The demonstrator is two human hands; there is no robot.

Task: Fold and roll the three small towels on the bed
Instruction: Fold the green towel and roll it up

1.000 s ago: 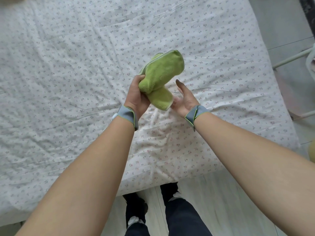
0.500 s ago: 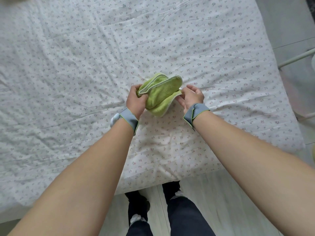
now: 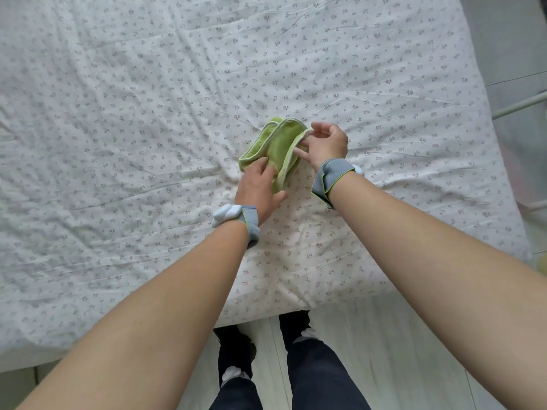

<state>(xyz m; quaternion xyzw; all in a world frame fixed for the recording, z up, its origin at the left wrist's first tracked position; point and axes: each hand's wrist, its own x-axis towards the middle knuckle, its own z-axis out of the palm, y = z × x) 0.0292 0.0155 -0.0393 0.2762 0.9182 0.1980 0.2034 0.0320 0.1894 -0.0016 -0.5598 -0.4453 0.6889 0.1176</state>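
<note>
Towel first: I see the small green terry towel [image 3: 273, 146], folded, lying on the flower-print white bedsheet [image 3: 118, 128]. Left hand [image 3: 257, 187] presses flat on it; right hand [image 3: 325, 143] pinches its right edge.

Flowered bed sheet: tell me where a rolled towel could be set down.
Bare flowered bed sheet stretches left of the folded green terry towel and beyond it. Crowded only mid-bed, where the left hand presses the towel and the right hand pinches its edge.
</note>
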